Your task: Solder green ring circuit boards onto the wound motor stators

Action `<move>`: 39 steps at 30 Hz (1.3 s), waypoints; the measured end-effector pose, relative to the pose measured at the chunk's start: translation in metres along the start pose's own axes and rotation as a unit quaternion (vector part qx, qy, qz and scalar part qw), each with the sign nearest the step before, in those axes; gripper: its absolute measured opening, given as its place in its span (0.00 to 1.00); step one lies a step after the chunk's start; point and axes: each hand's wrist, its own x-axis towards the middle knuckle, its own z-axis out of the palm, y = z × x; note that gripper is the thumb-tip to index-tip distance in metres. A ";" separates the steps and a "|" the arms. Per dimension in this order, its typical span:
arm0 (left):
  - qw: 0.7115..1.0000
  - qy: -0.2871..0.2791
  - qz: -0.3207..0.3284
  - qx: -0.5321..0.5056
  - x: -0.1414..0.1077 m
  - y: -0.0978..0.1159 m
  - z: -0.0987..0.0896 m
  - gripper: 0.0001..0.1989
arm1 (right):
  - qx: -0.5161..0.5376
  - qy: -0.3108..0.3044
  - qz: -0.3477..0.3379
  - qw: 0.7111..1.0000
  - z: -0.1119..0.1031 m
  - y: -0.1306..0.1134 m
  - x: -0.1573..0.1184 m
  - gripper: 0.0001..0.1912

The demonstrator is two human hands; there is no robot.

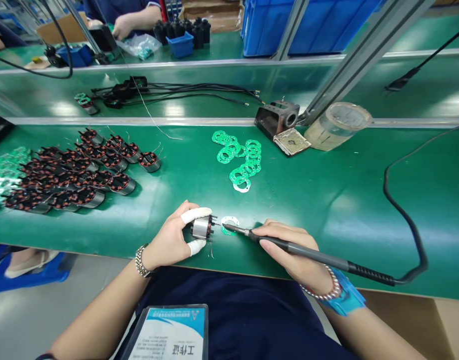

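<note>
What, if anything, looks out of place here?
A thin wire trails over the metal rail, looking stray. Behind the rail, one motor stator lies apart from the stator cluster on the bench. I see no spill.

- The motor core [201,228] is silver-sided with black pins and reddish coils.
- The soldering iron [332,261] has a dark grey and black handle.
- The lone ring board [229,218] shows white and green.
- The piled ring boards [256,162] are green, one white-faced.
- The clustered cores [90,197] have silver sides, black and copper-red tops.
- The bench [327,200] is plain green.
- The finger covers [195,215] are white, the shirt [244,310] navy blue.
</note>
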 end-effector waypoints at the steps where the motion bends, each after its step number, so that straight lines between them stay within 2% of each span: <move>1: 1.000 0.000 -0.001 0.000 0.000 0.000 0.000 0.25 | -0.001 -0.003 0.002 1.000 0.000 0.000 0.000 0.07; 19: 1.000 0.005 0.007 0.011 0.000 0.000 0.000 0.26 | -0.009 -0.007 0.007 1.000 0.000 0.002 0.000 0.07; 27: 1.000 0.002 0.003 0.015 0.000 0.000 0.000 0.25 | 0.019 -0.017 -0.003 1.000 0.002 0.003 -0.001 0.08; 39: 1.000 0.002 0.001 0.018 0.000 0.001 0.001 0.25 | 0.040 0.003 0.006 0.999 0.000 0.004 -0.002 0.07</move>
